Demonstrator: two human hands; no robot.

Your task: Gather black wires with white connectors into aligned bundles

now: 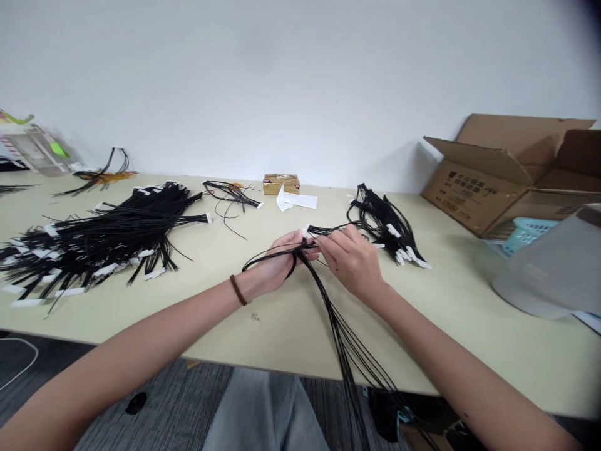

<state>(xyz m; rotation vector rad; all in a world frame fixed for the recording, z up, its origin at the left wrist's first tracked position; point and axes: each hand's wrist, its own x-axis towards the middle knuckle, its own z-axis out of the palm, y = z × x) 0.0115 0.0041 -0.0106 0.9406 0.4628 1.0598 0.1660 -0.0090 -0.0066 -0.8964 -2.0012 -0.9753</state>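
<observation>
My left hand (277,266) is closed around a bundle of thin black wires (345,341) that hangs down past the table's front edge toward my lap. My right hand (352,257) pinches the same bundle near its top, where short ends with white connectors (307,232) stick out between the two hands. A brown band circles my left wrist. Both hands hover just above the pale table (282,326), close to its middle.
A big heap of black wires with white connectors (98,241) covers the table's left. A smaller pile (387,222) lies right of my hands. At the back are a small gold box (280,183) and white paper (295,200). An open cardboard box (511,172) and a teal basket (528,232) stand right.
</observation>
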